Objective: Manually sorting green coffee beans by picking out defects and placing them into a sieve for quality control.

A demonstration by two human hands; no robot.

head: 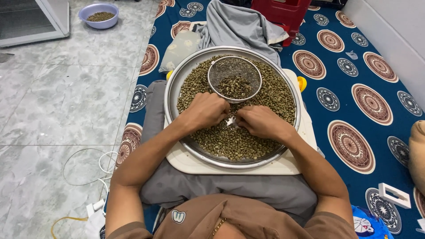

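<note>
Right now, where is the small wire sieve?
In the head view, the sieve sits on the beans at the far side of the round tray, just beyond both hands, left hand and right hand.

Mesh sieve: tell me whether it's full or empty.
Partly filled. The sieve holds a small heap of beans at its middle, with bare mesh showing round it, as it rests in the tray.

A home floor: grey marble tiles [66, 102]; patterned blue mat [354, 102]; grey cushion [234, 26]; red plastic stool [283, 13].
</note>
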